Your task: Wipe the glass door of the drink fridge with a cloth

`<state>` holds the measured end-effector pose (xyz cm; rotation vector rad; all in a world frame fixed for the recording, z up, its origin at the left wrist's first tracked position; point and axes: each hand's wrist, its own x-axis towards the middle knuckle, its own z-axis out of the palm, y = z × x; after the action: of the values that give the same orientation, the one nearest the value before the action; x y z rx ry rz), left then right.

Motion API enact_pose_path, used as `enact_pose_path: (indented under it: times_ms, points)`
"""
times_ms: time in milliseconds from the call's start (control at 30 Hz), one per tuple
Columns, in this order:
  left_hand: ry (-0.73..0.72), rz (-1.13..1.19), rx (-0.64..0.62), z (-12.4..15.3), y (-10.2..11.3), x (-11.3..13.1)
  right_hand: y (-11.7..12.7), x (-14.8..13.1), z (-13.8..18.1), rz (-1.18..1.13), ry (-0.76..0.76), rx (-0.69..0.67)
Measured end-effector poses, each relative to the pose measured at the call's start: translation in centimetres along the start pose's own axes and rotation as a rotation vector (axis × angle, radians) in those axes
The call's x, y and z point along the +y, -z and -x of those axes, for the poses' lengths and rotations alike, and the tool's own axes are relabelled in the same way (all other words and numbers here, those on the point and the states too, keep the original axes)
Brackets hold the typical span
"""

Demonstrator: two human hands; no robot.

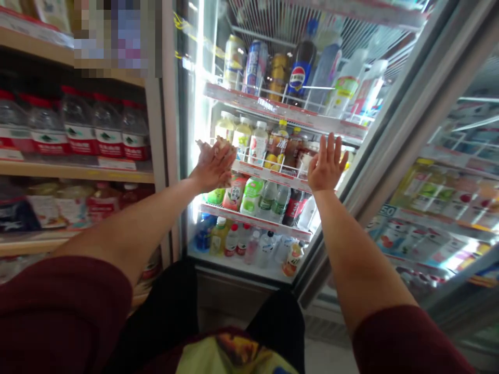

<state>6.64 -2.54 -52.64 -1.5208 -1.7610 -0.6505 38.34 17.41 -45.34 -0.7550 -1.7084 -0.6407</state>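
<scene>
A drinks fridge with a glass door (280,140) stands lit in front of me. My left hand (212,169) is closed on a crumpled pale cloth (225,143), which appears to be pressed to the left part of the glass. Parts of the cloth stick out past the fingers. On the right, my right hand (327,163) is raised flat with its fingers extended, holding nothing, and seems to rest on the glass. Behind the pane are a cola bottle (299,72), several cans (255,67), and milky drink bottles (258,143) on wire shelves.
Wooden shelves at the left carry red-capped water bottles (80,124) and other packed drinks. A slanting metal door frame (390,130) divides this fridge from another fridge (440,202) at the right. My knees (278,322) are close to the fridge's lower edge.
</scene>
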Motion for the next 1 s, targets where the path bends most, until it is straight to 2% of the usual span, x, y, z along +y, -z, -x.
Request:
enact_pose_path:
  times_ms: [67,167,233,300,400,467,567,667,800,900,1000]
  points:
    - [-0.039,-0.006,-0.018,-1.2,1.5,-0.7,-0.1,0.0,0.0,-0.006,0.001,0.004]
    - [-0.021,-0.020,0.029,-5.2,5.1,-1.8,-0.1,0.1,0.0,0.001,0.003,-0.004]
    - [0.091,-0.002,0.100,-8.8,7.7,-2.9,-0.1,0.1,0.0,0.013,0.006,-0.004]
    - [0.263,0.073,0.176,-12.2,9.7,-4.1,-0.1,0.2,0.0,0.013,0.007,0.003]
    - [0.426,0.151,0.263,-14.6,10.2,-5.7,-0.2,0.3,0.0,0.004,0.007,0.014]
    - [0.493,0.119,0.269,-13.7,8.9,-6.1,-0.3,0.3,0.0,0.003,0.010,0.020]
    - [0.592,0.031,0.259,-9.6,5.7,-5.8,-0.4,0.3,0.1,-0.006,0.011,0.031]
    - [0.581,0.034,0.222,-4.5,2.9,-5.3,-0.4,0.1,0.1,-0.019,0.007,0.034]
    - [0.561,0.115,0.191,0.5,0.7,-4.5,-0.2,-0.1,0.1,-0.009,0.005,0.014]
    - [0.591,0.121,0.172,2.0,0.3,-3.5,0.0,-0.1,0.1,0.010,0.009,0.004]
    - [0.626,0.103,0.209,1.3,0.9,-2.8,0.2,-0.2,0.0,0.037,0.010,-0.013]
